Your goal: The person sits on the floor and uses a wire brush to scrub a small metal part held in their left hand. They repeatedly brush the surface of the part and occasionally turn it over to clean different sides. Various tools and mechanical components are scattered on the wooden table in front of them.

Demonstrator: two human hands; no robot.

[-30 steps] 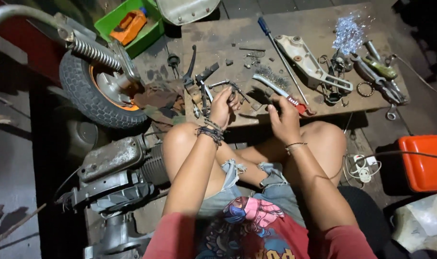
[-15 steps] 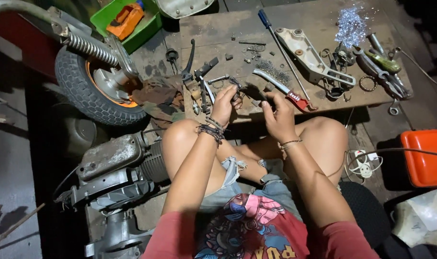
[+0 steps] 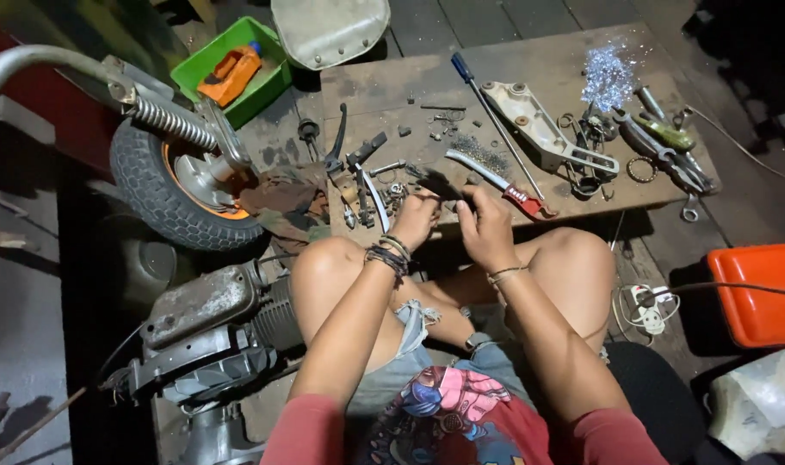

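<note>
— Both hands have drawn closer together since a moment ago, and the whole bench view has shifted down a little. What's pinched there?

— Head view: the left hand (image 3: 417,220) and the right hand (image 3: 485,226) meet over the near edge of the wooden board (image 3: 384,82), fingers curled around a small dark metal part (image 3: 441,187) held between them. Both look clenched on it, though the part itself is too shadowed to name.

— How should that be handled?

— I'd judge steady fingertip pressure, held low over the board so nothing drops between the knees.

— And around it?

— A wire brush (image 3: 489,172) with a red handle lies just beyond the right hand; a long blue-handled screwdriver (image 3: 494,103) crosses a pale cast bracket (image 3: 543,129). Greasy levers, rings and wrenches scatter the scuffed wood. Left sits a knobbly tyre (image 3: 164,194) under a coiled spring, and a green tray (image 3: 237,65).
</note>
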